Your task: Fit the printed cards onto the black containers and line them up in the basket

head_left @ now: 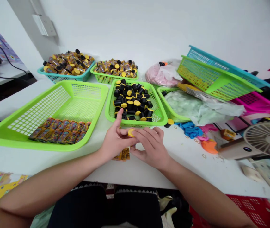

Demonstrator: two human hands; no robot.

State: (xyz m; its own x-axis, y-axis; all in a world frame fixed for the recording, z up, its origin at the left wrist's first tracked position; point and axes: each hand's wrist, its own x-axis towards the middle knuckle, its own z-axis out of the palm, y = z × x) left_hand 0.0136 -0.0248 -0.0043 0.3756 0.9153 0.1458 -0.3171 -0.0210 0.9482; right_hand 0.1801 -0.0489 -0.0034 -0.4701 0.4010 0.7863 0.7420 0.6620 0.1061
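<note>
Between my two hands is a small canister with a yellow lid (131, 133); its body is mostly hidden by fingers. My left hand (114, 139) pinches it from the left, its index finger pointing up and away. From the other side, the fingers of my right hand (152, 146) curl round it. Beneath the hands, printed yellow-orange labels (123, 154) lie on the white table. Just beyond is a green basket (162, 119) of black canisters with yellow lids (130, 102).
To the left, a larger green basket (42, 144) holds rows of labelled canisters (61, 130). Heaped blue (52, 77) and green baskets (101, 79) stand behind. At right are tilted stacked baskets (211, 79), a plastic bag (196, 106), coloured balloon-like pieces (189, 129) and a fan (267, 139).
</note>
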